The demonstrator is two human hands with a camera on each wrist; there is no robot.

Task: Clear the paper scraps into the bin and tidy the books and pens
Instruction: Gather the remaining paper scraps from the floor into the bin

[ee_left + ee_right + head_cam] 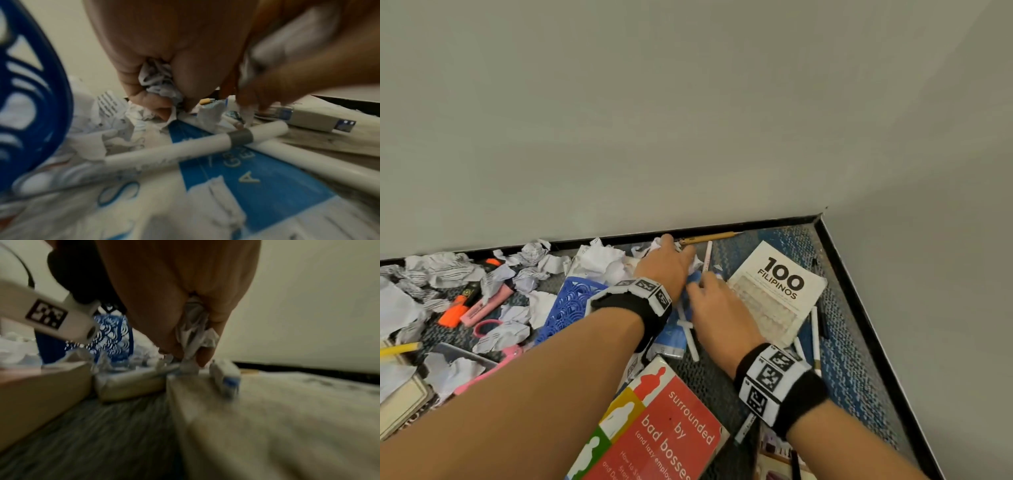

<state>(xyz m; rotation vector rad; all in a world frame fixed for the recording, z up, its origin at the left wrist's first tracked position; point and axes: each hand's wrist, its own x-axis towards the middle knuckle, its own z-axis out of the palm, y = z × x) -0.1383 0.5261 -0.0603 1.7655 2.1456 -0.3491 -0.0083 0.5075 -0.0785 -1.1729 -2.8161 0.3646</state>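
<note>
My left hand point(671, 262) reaches toward the wall and grips crumpled paper scraps point(159, 81) in its curled fingers. My right hand point(709, 291) sits just right of it, beside the white book "100 Filipinos" point(777, 291), and also clutches a wad of paper scraps point(195, 327). Both hands hover over a blue-and-white book point(257, 186) with white pens point(185, 151) crossed on it. The blue mesh bin point(568, 305) lies on its side left of my left wrist. More paper scraps point(448, 270) litter the carpet to the left.
A red book "surrounded by bad bosses" point(671, 431) lies near me. Orange and pink highlighters point(469, 305), pink scissors point(489, 342) and a yellow pencil point(400, 349) lie at left. A tan pencil point(709, 237) lies along the wall. White pens point(815, 335) rest right of the white book.
</note>
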